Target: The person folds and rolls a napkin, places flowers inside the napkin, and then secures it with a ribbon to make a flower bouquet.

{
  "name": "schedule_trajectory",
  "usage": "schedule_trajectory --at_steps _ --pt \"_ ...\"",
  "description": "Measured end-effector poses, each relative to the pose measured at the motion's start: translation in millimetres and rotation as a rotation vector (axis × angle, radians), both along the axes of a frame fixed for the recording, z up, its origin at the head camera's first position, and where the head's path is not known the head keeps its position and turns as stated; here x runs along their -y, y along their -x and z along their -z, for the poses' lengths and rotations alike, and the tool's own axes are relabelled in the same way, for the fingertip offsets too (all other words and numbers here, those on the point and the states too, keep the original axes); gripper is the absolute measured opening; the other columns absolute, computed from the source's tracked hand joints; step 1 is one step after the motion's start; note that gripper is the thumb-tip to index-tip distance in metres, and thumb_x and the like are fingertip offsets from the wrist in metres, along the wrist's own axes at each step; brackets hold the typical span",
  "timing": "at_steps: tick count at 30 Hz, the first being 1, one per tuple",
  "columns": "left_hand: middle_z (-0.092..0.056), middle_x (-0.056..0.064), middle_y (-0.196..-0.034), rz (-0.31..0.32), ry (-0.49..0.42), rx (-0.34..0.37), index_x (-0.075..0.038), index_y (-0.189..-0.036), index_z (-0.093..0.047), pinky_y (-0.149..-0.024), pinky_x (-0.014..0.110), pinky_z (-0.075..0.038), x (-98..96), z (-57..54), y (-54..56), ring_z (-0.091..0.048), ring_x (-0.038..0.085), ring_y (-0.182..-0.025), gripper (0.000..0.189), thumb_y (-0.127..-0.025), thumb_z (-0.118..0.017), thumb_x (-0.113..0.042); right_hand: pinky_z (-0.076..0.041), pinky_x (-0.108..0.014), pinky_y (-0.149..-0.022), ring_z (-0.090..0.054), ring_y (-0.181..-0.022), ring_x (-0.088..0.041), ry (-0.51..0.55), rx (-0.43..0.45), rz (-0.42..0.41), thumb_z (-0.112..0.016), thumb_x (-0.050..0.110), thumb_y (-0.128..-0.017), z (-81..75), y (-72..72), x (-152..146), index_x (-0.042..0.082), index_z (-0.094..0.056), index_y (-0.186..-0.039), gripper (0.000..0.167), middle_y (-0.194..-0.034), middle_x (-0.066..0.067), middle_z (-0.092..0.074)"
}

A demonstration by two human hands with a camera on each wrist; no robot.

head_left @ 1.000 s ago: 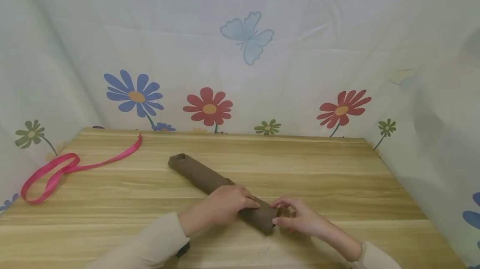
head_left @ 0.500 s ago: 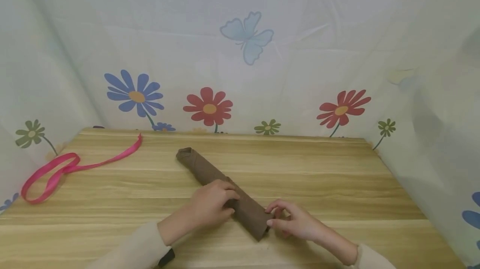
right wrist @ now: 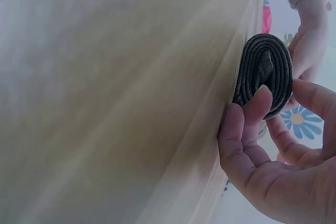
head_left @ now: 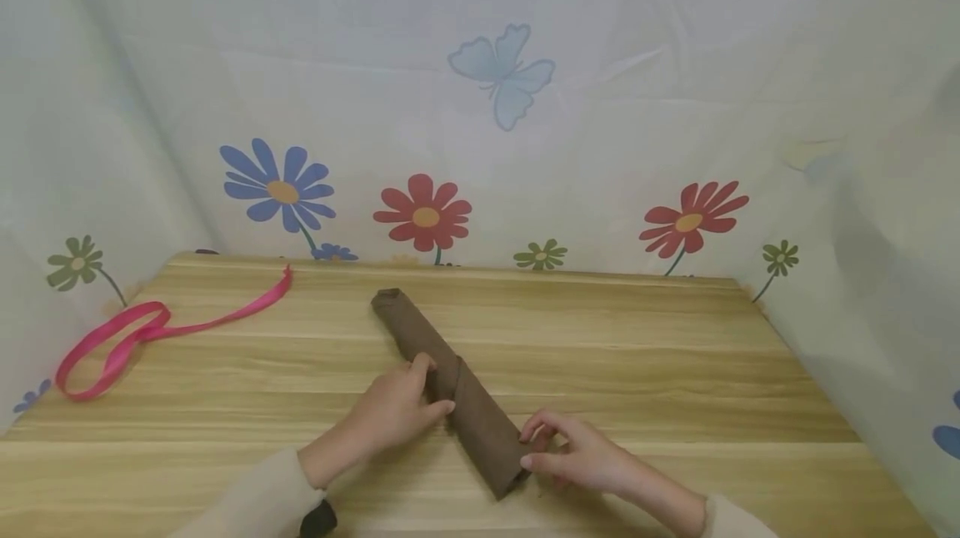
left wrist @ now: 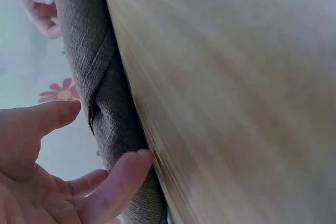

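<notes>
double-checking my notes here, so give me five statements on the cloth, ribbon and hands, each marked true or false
1. The brown cloth is rolled up. True.
2. The pink ribbon lies on the table. True.
3. The ribbon is tied round the cloth. False: they lie apart.
4. The left hand is about midway along the cloth, the right hand at one end. True.
5. The right hand holds the ribbon. False: it is at the cloth's near end.

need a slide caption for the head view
Left hand and right hand at a rolled brown cloth lying diagonally on a wood-grain table, a pink ribbon off to the left.
</notes>
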State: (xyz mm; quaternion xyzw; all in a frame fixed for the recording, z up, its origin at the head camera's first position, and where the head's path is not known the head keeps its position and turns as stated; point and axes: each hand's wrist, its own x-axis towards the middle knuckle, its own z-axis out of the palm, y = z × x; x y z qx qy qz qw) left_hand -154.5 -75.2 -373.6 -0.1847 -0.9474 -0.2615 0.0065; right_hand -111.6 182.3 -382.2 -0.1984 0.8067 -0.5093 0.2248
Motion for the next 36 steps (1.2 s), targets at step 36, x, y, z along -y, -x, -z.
schedule_trajectory --at_steps 36 --pt "-0.049 0.017 -0.103 0.075 -0.245 0.41 -0.013 -0.12 -0.052 -0.053 0.026 -0.051 -15.5 4.5 51.6 -0.058 0.016 -0.06 0.056 -0.07 -0.077 -0.012 -0.044 -0.018 -0.05 -0.051 -0.052 -0.009 0.035 0.001 -0.071 -0.06 0.016 -0.087 3.4 -6.9 28 0.011 -0.052 -0.119 0.033 -0.104 -0.01 -0.044"
